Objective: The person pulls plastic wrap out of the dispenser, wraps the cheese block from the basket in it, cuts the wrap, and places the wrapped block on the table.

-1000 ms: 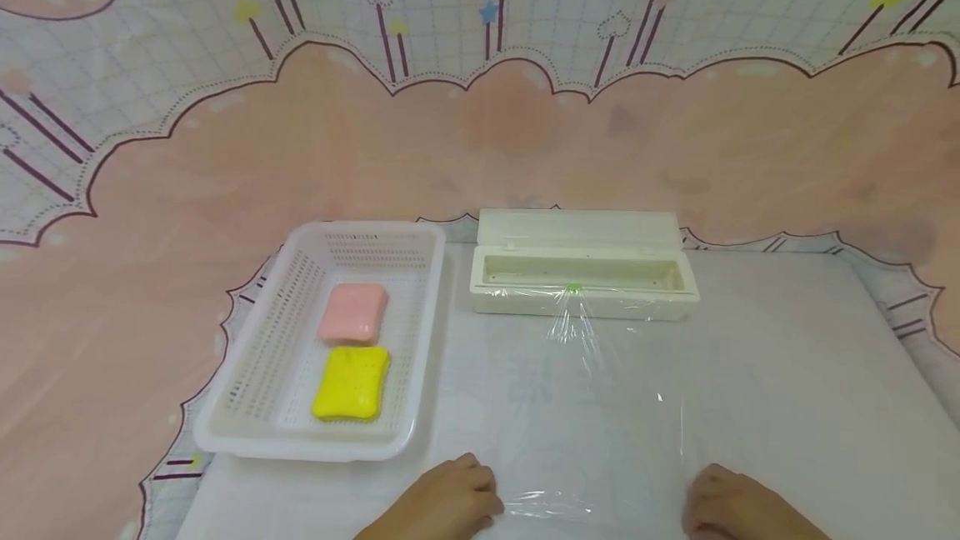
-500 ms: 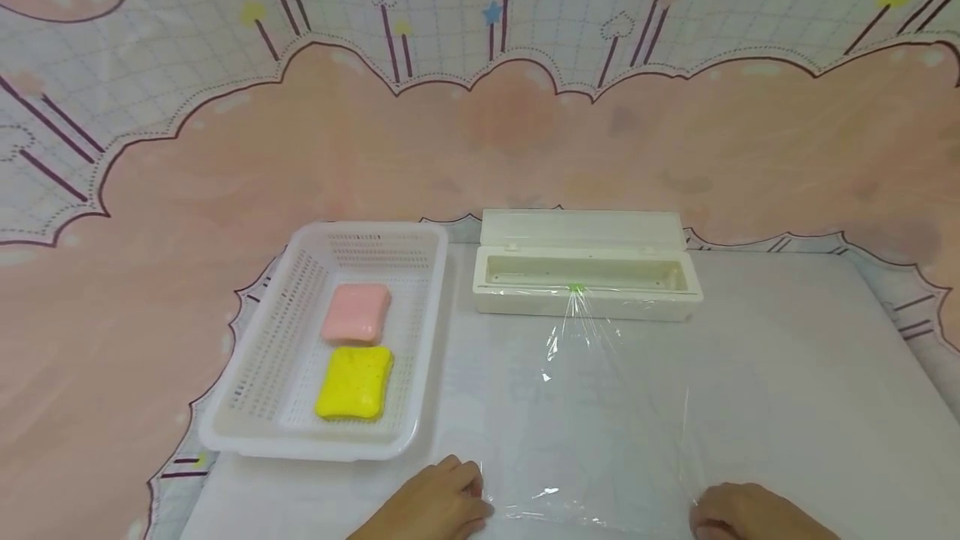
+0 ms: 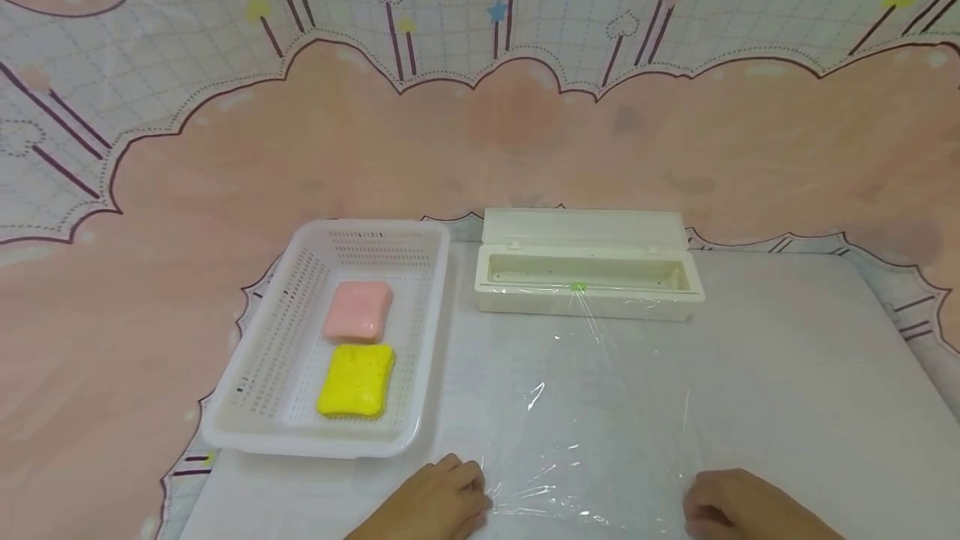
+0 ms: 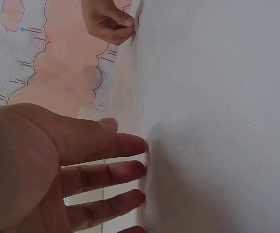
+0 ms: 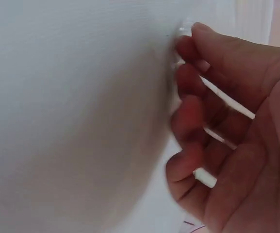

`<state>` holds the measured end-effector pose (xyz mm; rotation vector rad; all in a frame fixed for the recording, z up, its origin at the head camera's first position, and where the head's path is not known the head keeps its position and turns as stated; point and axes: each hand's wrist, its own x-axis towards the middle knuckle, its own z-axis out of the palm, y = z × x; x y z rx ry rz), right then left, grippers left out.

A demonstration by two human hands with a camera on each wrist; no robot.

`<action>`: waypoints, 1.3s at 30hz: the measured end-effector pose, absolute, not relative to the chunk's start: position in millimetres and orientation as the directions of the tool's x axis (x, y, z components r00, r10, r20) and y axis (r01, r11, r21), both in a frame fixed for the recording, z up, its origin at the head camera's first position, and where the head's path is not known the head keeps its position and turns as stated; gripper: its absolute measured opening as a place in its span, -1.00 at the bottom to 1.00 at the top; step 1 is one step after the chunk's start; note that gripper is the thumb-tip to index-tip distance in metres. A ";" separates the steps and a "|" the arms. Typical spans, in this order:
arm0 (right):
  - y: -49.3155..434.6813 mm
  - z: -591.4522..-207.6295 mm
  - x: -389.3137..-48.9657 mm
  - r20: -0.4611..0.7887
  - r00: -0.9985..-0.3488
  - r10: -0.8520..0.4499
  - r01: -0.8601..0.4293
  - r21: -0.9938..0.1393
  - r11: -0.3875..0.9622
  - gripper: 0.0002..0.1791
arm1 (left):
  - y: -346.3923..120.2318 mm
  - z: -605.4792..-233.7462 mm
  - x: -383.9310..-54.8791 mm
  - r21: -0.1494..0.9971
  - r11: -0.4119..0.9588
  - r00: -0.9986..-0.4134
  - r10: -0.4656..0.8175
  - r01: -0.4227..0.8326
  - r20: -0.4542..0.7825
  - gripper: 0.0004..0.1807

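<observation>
The right hand [image 3: 738, 505] pinches the plastic film [image 3: 566, 473]. The left hand [image 3: 437, 500], fingers nearly straight, touches the opposite side, presumably to flatten it between them.

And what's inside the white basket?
The white basket holds a pink block with a yellow block just in front. Whatever is directly beneath them is covered.

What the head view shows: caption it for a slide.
Left hand and right hand flank film reaching an open box, basket at left.
</observation>
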<state>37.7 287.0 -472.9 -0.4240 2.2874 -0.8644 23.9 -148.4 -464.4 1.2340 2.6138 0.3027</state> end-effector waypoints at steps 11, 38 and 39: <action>267.7 -463.8 38.7 -0.200 -0.885 -0.420 -0.369 -0.247 0.896 -0.11 | -176.2 -398.6 20.0 0.288 0.610 -0.645 0.764 0.738 0.033 -0.75; 275.7 -490.8 43.9 -0.212 -0.847 -0.488 -0.473 -0.121 0.873 0.00 | -289.3 -366.3 -126.4 0.318 0.927 -0.722 0.358 0.199 -0.593 -0.27; 275.1 -490.3 43.7 -0.219 -0.847 -0.485 -0.470 -0.120 0.874 0.00 | -289.1 -367.9 -127.9 0.313 0.928 -0.717 0.359 0.204 -0.598 -0.29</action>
